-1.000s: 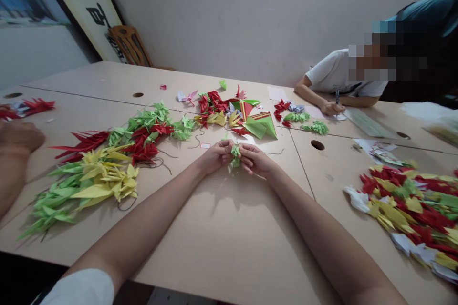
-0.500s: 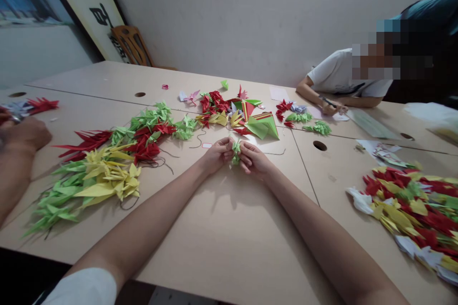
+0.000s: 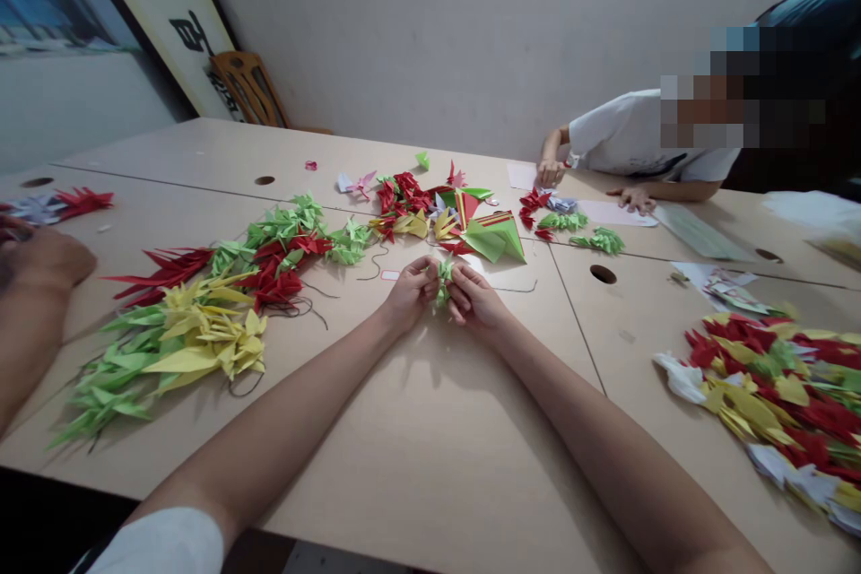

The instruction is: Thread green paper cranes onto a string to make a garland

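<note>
Pinched between both my hands, a small bunch of light green folded paper cranes point(image 3: 443, 280) is held just above the table. My left hand point(image 3: 413, 294) closes on its left side. From the right, the fingers of my right hand point(image 3: 473, 298) grip the same bunch; part of it is hidden behind the fingers. Just beyond my hands lie large green, red and yellow folded papers point(image 3: 494, 238). Further back is a cluster of red paper cranes point(image 3: 407, 193). A dark string point(image 3: 517, 289) lies right of my hands.
Green cranes point(image 3: 286, 222) and yellow cranes point(image 3: 215, 332) spread across the left. A long multicoloured pile point(image 3: 767, 386) covers the right. Another person's hand point(image 3: 50, 253) is at far left. Across the table a person point(image 3: 646, 139) rests both hands near sheets of paper. A round hole point(image 3: 603, 274) pierces the tabletop.
My hands stay nearly in place on the green bunch. The person across has moved one hand leftward to the paper's edge, and the pen seen before is no longer visible.
</note>
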Tool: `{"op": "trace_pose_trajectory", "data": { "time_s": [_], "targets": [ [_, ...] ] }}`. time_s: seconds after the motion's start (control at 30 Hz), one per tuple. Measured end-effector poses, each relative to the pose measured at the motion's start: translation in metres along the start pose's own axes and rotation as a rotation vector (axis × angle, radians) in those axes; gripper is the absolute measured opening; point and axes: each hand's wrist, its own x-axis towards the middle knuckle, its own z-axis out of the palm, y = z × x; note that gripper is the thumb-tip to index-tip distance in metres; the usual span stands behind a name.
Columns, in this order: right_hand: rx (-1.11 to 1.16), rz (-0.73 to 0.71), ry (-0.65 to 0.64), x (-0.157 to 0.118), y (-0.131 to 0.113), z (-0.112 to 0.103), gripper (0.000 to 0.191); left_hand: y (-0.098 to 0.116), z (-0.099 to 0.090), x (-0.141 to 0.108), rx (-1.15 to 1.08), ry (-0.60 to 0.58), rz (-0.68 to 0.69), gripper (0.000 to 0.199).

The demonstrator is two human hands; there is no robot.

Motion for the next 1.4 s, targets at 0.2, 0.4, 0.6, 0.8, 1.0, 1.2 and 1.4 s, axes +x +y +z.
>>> {"op": "trace_pose_trajectory", "data": {
  "time_s": [0.2, 0.4, 0.6, 0.8, 1.0, 1.2, 1.4],
  "targets": [
    [-0.031, 0.100, -0.152, -0.005, -0.010, -0.009, 0.036, 0.006, -0.005, 0.001, 0.000, -0.164, -0.137, 0.039],
    [-0.127, 0.003, -0.031, -0.001, -0.007, -0.009, 0.036, 0.003, -0.005, 0.002, 0.136, -0.046, 0.016, 0.039],
    [-0.363, -0.106, 0.155, 0.003, -0.002, -0.012, 0.036, 0.002, -0.008, 0.007, 0.462, 0.111, 0.196, 0.038],
    [-0.461, -0.152, 0.185, 0.001, -0.002, -0.013, 0.034, 0.003, -0.009, 0.006, 0.518, 0.090, 0.161, 0.042],
    [-0.513, -0.163, 0.218, 0.000, -0.001, -0.013, 0.031, 0.003, -0.011, 0.006, 0.591, 0.102, 0.157, 0.044],
    [-0.568, -0.192, 0.259, 0.001, 0.002, -0.016, 0.027, 0.003, -0.012, 0.006, 0.626, 0.101, 0.173, 0.039],
    [-0.548, -0.216, 0.263, 0.001, 0.005, -0.015, 0.025, 0.000, -0.016, 0.008, 0.660, 0.116, 0.185, 0.038]
  ]
}}
